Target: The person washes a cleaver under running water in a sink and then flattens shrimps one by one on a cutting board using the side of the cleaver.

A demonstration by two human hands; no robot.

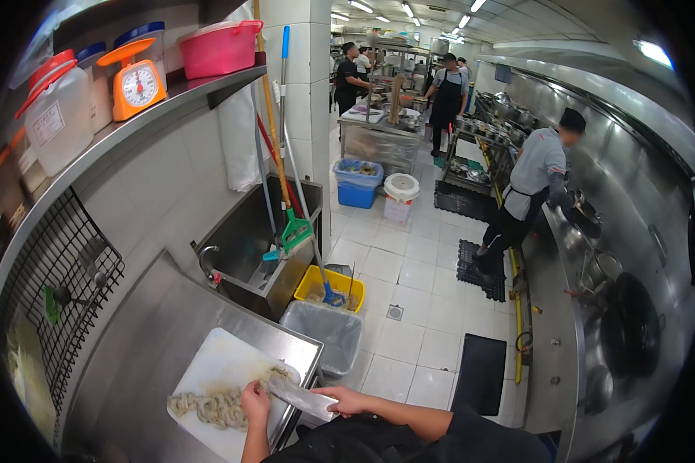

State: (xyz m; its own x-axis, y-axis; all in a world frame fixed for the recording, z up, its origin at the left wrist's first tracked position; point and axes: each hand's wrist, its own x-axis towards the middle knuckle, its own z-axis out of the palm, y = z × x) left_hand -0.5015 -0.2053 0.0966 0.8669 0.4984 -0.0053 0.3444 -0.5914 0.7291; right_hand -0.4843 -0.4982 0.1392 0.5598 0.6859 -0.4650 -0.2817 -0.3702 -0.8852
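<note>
A white cutting board (222,356) lies on the steel counter, with a row of greyish peeled shrimp (212,409) along its near left part. My right hand (346,402) is closed on the handle end of a wide cleaver (301,397), whose blade points left over the board's right edge. Beside the blade's tip, my left hand (256,401) has its fingers pressed together at the right end of the shrimp; what they hold, if anything, is too small to tell. Small brownish scraps (278,373) lie by the blade.
A grey lined bin (324,328) and a yellow tub (350,287) stand past the counter's right end. Beyond the counter is a steel sink (247,247) with mops. A co-worker (537,170) stands at the stoves on the right. Shelves with an orange scale (139,83) hang upper left.
</note>
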